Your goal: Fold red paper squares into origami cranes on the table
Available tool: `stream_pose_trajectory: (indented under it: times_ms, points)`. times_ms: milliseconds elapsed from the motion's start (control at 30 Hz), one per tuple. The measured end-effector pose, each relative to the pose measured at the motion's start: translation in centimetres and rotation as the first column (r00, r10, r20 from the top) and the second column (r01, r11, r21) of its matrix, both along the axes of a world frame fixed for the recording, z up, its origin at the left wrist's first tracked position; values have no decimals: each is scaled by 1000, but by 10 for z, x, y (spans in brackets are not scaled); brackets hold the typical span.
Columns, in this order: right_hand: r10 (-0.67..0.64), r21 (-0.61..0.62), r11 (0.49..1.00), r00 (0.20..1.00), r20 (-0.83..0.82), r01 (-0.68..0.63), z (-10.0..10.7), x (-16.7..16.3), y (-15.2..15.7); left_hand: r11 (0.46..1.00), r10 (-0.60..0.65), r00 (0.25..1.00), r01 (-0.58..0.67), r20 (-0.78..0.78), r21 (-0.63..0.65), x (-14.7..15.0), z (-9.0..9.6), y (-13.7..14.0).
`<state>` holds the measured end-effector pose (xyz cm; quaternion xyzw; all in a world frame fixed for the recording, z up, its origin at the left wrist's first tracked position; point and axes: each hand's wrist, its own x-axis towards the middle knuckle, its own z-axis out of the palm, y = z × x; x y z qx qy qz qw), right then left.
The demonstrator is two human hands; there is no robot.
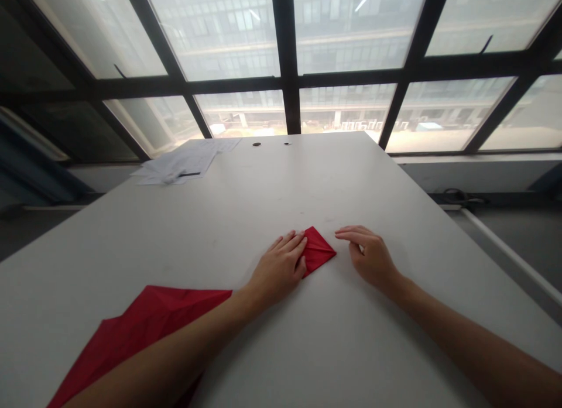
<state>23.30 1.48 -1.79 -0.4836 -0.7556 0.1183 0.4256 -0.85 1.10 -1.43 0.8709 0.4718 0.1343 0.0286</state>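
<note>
A small piece of folded red paper (317, 251) lies on the white table, with creases running to its pointed right corner. My left hand (283, 260) rests flat on its left part, fingers stretched out, and hides that side. Just right of the pointed corner, my right hand (367, 253) hovers close to the table. Its forefinger reaches toward the paper, the other fingers are bent, and nothing is held. A larger creased red sheet (144, 317) lies at the lower left, partly covered by my left forearm.
Loose printed papers (184, 159) lie at the far left of the white table (263, 203), with a dark pen-like strip (189, 174) on them. Two small round holes sit near the far edge. Large dark-framed windows (287, 57) rise behind. A black cable (465, 196) lies beyond the right edge.
</note>
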Motion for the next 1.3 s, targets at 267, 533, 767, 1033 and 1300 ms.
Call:
stream_pose_trajectory:
  times_ms: [267,533,767,1033,1300]
  points:
    - [138,-172,984,804,578,-45,-1,-25,-26,999,37,994,-35,-105,19,1,1,-4]
    - [137,-187,982,764,631,-21,2,-21,-24,986,124,980,-105,-157,127,2,0,-7]
    - [114,-160,987,772,625,-16,5,-22,-25,992,-125,979,125,-163,-5,1,5,-5]
    - [-147,-48,973,764,628,227,3,-11,-15,997,-74,992,72,-106,-22,0,-1,-5]
    - [49,-145,988,813,580,44,-2,-23,-21,997,-72,993,72,-92,-10,1,-1,-5]
